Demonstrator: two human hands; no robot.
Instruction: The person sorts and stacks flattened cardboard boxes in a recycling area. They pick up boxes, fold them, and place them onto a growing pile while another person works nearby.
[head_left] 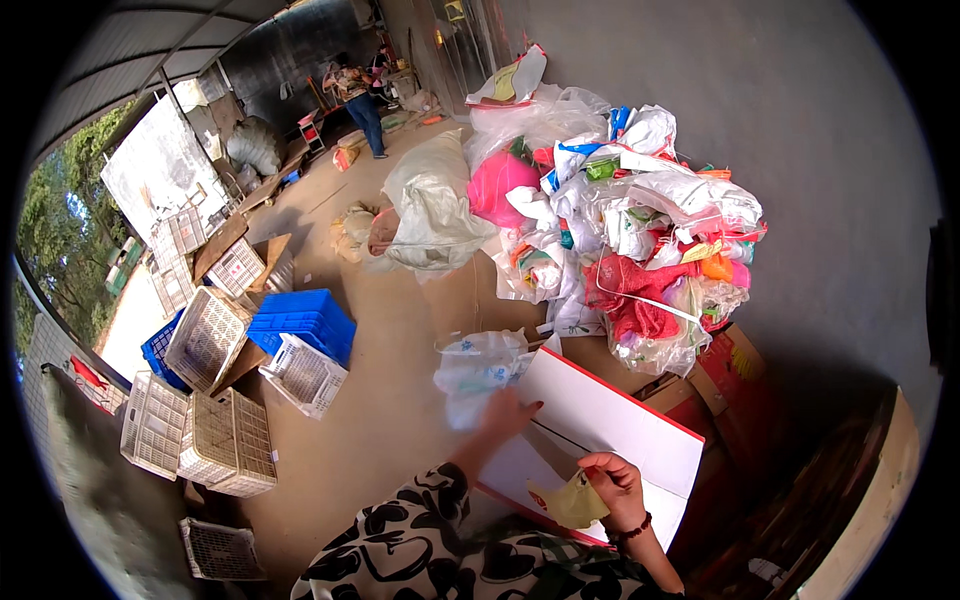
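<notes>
A flat white cardboard sheet with red edges lies tilted in front of me. My left hand presses on its upper left edge, fingers closed over it, next to a crumpled clear plastic bag. My right hand pinches a yellowish strip of tape or paper against the sheet's lower part. My sleeves have a black-and-white pattern.
A big heap of plastic bags and sacks rises behind the sheet against the grey wall. Brown cartons sit to the right. White and blue crates lie to the left on the dirt floor. A person stands far back.
</notes>
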